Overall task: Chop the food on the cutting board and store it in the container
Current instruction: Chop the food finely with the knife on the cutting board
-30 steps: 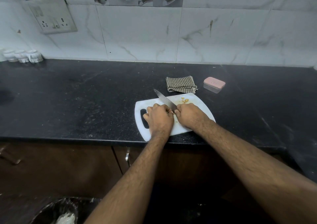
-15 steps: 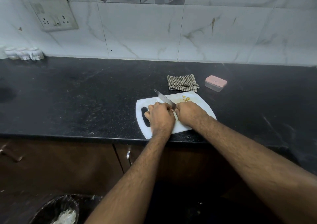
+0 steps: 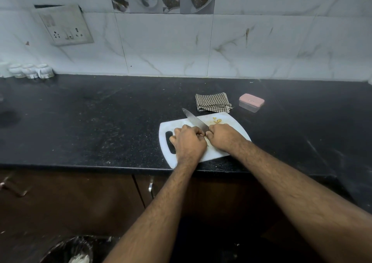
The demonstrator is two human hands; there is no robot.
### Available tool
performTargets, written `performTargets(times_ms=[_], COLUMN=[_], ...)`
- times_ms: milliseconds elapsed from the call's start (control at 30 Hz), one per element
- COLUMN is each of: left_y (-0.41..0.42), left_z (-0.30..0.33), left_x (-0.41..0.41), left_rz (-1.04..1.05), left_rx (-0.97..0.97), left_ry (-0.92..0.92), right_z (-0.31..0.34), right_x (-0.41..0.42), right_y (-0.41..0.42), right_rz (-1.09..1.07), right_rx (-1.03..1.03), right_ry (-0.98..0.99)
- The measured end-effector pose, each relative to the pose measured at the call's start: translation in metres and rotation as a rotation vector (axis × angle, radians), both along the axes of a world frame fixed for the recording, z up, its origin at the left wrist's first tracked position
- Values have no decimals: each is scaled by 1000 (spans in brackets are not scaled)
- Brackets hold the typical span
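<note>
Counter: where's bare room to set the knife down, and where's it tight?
Free: the wide counter stretch left of the cutting board, up to the white cups; also right of the container. Tight: around the checked cloth, and on the board, where the left hand, right hand and knife crowd.

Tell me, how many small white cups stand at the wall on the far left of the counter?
3 are clear: a row against the wall, first, second, third. Another white shape at the picture's left edge may be a fourth, cut off.
</note>
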State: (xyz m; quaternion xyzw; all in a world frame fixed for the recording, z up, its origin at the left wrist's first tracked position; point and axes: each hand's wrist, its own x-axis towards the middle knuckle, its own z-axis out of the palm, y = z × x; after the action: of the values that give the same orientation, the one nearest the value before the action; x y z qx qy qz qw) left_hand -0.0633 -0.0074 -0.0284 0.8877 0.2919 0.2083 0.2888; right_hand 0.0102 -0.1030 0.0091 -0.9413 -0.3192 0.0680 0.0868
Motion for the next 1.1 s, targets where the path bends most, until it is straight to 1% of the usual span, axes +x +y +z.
performTargets(times_ms=[367,667,800,900,1100], left_y=[1,5,4,1,-3], left_z=[-5,-15,-15,-12,-5], left_x=[3,7,8,8,6], left_rz=[-1,18,35,54,85], left_rx=[8,44,14,-25,-82], left_ry=[-18,22,30,19,5], right_z=[-13,-6,-4,-2,-7], right_x=[14,15,15,15,15], right_y=[0,-5,-8,-12,-22], right_rz=[2,64,79,43,5], right_rx=[60,-8,16,78,79], right_ry=[43,153,175,262,341])
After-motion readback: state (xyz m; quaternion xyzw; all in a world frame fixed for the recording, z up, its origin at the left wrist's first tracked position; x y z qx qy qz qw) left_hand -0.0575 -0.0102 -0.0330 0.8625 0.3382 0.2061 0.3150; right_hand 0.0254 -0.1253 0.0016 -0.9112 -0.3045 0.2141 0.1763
